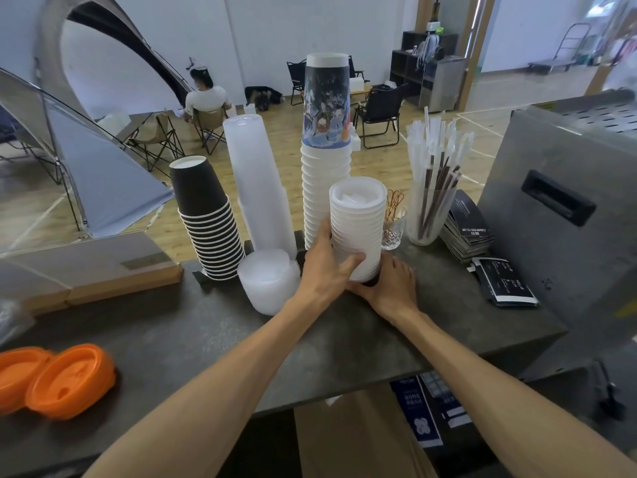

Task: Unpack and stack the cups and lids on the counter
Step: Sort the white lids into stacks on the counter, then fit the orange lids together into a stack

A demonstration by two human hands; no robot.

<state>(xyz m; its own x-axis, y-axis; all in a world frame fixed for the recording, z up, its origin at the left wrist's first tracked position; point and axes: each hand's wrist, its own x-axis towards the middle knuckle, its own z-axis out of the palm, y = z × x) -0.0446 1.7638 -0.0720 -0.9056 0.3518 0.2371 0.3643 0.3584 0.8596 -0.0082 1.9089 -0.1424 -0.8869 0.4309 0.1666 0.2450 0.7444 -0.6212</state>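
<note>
Nearest, left edge: two orange lids are seen lying flat on the tabletop, overlapping, well apart from either hand.
Left hand: the left hand is wrapped around the lower left side of the white lid stack, thumb curled across its front.
Right hand: the right hand is laid against the base of the same stack from the right, fingers bent under and behind it; how firmly it grips cannot be told.
Key relation: the stack is held upright between the two hands, its long axis vertical, its base at or just above the tabletop; both hands are equally close, so a straight set-down is judged to be what the placing turns on.
Beside it, left: one low pile of clear domed lids is set just beside the left wrist.
Middle row, counted: three tall upside-down cup stacks are lined up, namely black cups, clear cups and white cups topped by a printed one.
Right of stack: a small glass, a straw holder and a pile of dark sleeves are placed near.
Far: folding chairs and a seated person are seen across the floor.
</note>
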